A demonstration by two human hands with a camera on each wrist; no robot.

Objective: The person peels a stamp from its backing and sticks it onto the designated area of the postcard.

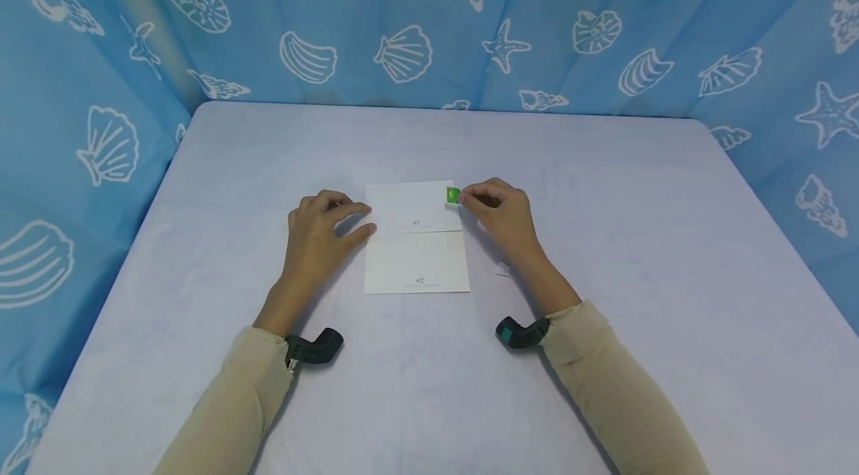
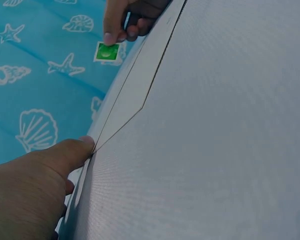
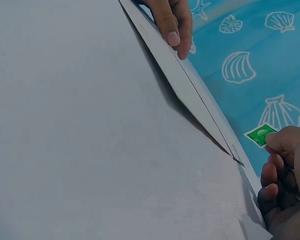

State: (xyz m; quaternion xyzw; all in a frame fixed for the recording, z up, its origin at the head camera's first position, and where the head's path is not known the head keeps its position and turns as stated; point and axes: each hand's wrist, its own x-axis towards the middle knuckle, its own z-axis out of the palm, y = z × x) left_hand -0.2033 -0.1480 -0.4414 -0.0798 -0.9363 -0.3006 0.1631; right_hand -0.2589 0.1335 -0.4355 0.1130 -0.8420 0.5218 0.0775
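A small green stamp with a white border (image 1: 452, 195) is pinched between the thumb and index finger of my right hand (image 1: 499, 215). It is held over the upper right corner of a white paper card (image 1: 416, 262), which lies flat with a line across its middle and a small printed mark low on each half. At the card's left edge rests my left hand (image 1: 322, 229), thumb and index finger spread apart with their tips right at the edge. The right wrist view shows the stamp (image 3: 261, 134) under the right thumb, face outward.
A small pale scrap (image 1: 502, 269) lies on the white-covered table (image 1: 416, 385) beside the right wrist. Behind the table and along its sides hangs a blue curtain (image 1: 335, 13) with white shell and starfish drawings. Each wrist carries a black camera mount (image 1: 315, 347).
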